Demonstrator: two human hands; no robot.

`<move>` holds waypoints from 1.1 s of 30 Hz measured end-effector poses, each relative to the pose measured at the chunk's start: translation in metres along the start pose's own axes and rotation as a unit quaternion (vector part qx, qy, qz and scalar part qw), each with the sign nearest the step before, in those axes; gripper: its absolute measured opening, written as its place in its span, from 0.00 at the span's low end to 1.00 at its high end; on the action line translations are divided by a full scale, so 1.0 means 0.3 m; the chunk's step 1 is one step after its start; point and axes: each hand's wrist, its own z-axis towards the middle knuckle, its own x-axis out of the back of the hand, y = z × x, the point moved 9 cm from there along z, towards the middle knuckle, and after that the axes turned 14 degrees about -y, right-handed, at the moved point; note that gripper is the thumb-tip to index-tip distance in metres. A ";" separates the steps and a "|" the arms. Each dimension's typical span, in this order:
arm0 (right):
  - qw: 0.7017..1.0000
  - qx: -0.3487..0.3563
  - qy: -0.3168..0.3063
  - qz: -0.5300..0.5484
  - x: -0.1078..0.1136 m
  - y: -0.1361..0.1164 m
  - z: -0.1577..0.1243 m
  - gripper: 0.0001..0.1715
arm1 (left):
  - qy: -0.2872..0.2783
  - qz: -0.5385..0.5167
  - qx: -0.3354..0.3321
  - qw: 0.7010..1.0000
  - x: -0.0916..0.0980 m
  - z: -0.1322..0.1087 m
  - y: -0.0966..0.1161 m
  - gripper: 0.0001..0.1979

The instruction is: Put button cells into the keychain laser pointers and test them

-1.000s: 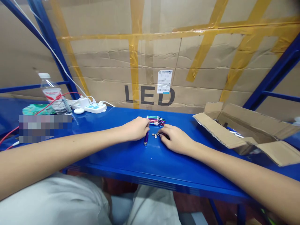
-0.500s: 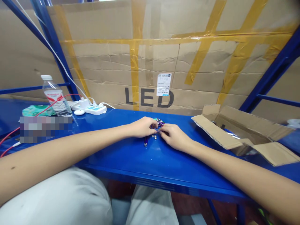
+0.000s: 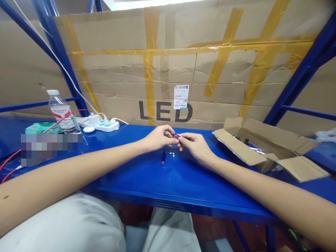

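Close together above the blue table [image 3: 126, 175], my left hand [image 3: 160, 139] and my right hand [image 3: 196, 145] meet at the fingertips. Both are closed on a small shiny purple piece [image 3: 177, 135] with a pale, metallic-looking end toward the right fingers. Its exact shape is partly hidden by the fingers. Below the left fingertips a dark purple tube [image 3: 163, 158] with a silver end lies on the table. Several small round silver pieces [image 3: 173, 154] lie just right of it.
At the right, an open cardboard box [image 3: 273, 140] holds pen-like items. A power strip [image 3: 107, 125], a water bottle [image 3: 64, 113] and a green packet [image 3: 43, 128] stand at the left. A large taped carton [image 3: 118, 84] rises behind the table.
Both hands have risen slightly off the table, with the purple piece now showing between them. The bundle of colored tubes seen behind the fingers before is now out of sight.
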 end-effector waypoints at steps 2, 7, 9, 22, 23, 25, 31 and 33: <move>1.000 0.004 0.001 0.000 -0.008 -0.002 -0.001 0.16 | 0.010 0.030 -0.006 0.999 0.000 -0.010 0.017 0.08; 0.999 0.028 0.022 -0.003 0.013 0.003 -0.010 0.17 | -0.003 0.094 -0.033 0.995 -0.002 -0.014 0.046 0.07; 0.999 0.029 0.019 -0.004 0.017 0.004 -0.014 0.17 | -0.011 0.107 -0.044 0.993 -0.003 -0.015 0.051 0.06; 1.000 -0.016 -0.009 -0.001 0.011 0.041 0.000 0.17 | -0.016 0.162 -0.057 0.985 0.001 -0.036 0.063 0.04; 1.000 -0.017 -0.011 -0.011 0.011 0.039 0.001 0.17 | -0.020 0.165 -0.061 0.984 -0.004 -0.034 0.065 0.04; 0.999 -0.015 -0.015 -0.038 0.012 0.031 0.002 0.15 | -0.028 0.174 -0.068 0.982 -0.014 -0.030 0.069 0.03; 0.994 0.006 -0.020 -0.111 0.009 0.002 -0.007 0.10 | -0.030 0.251 -0.094 0.963 -0.039 -0.041 0.110 0.02; 0.993 0.015 -0.020 -0.119 0.003 -0.003 -0.014 0.09 | -0.026 0.284 -0.094 0.954 -0.040 -0.054 0.124 0.03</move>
